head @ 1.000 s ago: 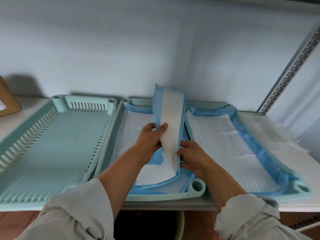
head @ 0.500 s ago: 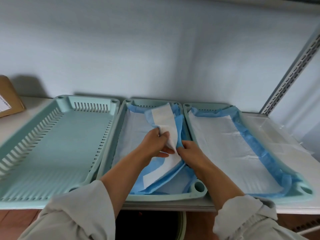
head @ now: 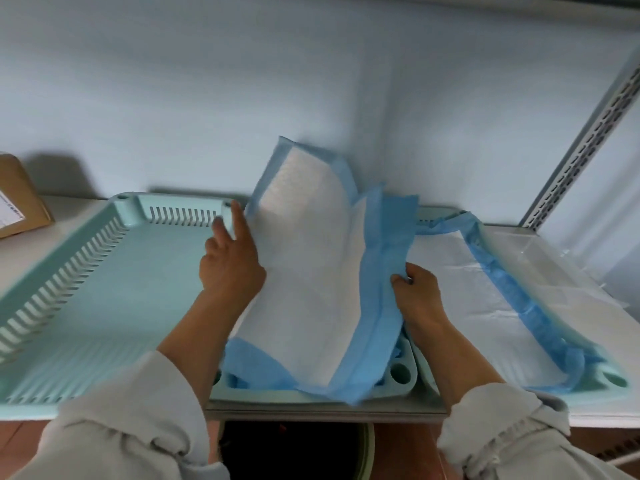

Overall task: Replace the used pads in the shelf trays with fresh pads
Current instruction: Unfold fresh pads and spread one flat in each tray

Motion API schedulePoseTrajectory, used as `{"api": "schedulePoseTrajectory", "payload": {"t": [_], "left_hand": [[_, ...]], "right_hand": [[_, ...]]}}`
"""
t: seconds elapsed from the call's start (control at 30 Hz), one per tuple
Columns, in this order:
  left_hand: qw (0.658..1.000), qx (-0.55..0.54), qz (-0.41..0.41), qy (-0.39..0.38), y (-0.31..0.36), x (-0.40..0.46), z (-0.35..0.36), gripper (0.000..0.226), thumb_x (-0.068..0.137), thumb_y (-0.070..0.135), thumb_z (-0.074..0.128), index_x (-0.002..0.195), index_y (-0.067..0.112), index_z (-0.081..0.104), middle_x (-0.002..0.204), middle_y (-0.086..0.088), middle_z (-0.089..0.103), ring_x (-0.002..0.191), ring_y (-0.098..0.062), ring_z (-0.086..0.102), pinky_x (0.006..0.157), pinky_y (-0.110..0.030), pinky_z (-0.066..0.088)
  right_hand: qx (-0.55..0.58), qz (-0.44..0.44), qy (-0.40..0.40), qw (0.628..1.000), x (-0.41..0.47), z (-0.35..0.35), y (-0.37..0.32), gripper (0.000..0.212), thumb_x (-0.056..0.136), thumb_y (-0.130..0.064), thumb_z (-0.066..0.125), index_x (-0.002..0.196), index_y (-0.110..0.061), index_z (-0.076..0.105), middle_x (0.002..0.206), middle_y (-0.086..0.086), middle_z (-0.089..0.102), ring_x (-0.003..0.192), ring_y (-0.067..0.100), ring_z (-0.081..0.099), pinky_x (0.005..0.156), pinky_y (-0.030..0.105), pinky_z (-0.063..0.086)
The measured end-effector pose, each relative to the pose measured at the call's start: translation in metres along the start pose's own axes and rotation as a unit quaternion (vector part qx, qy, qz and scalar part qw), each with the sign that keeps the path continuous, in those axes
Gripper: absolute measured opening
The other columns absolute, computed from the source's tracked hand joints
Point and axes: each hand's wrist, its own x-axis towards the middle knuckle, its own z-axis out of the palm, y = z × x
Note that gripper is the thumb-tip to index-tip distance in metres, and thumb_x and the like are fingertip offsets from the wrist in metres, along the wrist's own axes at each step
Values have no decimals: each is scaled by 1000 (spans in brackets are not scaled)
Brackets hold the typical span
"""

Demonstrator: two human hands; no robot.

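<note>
- Three pale mint plastic trays sit side by side across the middle of the frame on the white shelf: the left tray bare, the middle tray mostly hidden, the right tray lined with a flat white pad with a crumpled blue border.
- Over the middle tray I am working a half-unfolded white pad with a blue edge; its long axis runs from the bottom centre of the frame up toward the wall, the far end standing up against the wall.
- My left hand is at the pad's left edge, at centre left of the frame; its fingers look fairly straight, with two raised. Whether the thumb has hold of the sheet behind I cannot tell.
- My right hand has its fingers curled and pinches the blue border of the pad's right edge, just where the middle and right trays meet.
- So the pad lies between my two hands, each at one long edge and about equally close.
- I judge the next move turns on drawing those edges apart sideways and lowering the raised far end into the middle tray.
- Blue material bunched at the near end of that tray could snag the spread.
- At the upper left edge sits a brown cardboard box, well apart.
</note>
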Motion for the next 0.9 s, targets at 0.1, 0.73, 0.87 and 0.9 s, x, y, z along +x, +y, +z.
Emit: {"api": "schedulePoseTrajectory", "payload": {"t": [0.1, 0.73, 0.87, 0.9], "left_hand": [[988, 16, 152, 36, 24, -12, 15, 81, 90, 16, 52, 153, 20, 0, 159, -11, 8, 145, -30, 16, 114, -39, 25], [831, -412, -72, -366, 79, -42, 69, 64, 91, 9, 59, 147, 21, 30, 138, -11, 46, 121, -24, 49, 88, -36, 52], [822, -436, -123, -344, 76, -37, 73, 63, 90, 11, 61, 146, 16, 32, 129, -13, 52, 108, -21, 53, 69, -26, 48], [830, -424, -122, -342, 75, -37, 74, 62, 91, 12, 61, 145, 15, 32, 130, -13, 52, 106, -20, 52, 69, -25, 46]], "right_hand": [[-50, 14, -83, 995, -7, 7, 1, 46, 91, 1, 43, 136, -7, 47, 128, 12, 56, 116, 29, 54, 101, 40, 45], [-61, 113, -99, 987, -22, 14, -7, 31, 90, -7, 54, 119, -6, 44, 120, 13, 51, 100, 29, 62, 69, 40, 60], [-60, 140, -143, 978, -26, 15, -7, 22, 94, -8, 49, 112, -9, 37, 108, 12, 54, 72, 20, 68, 51, 26, 54], [-90, 116, -126, 981, -25, 17, -4, 21, 93, -10, 50, 110, -9, 38, 106, 11, 54, 75, 20, 67, 55, 29, 55]]}}
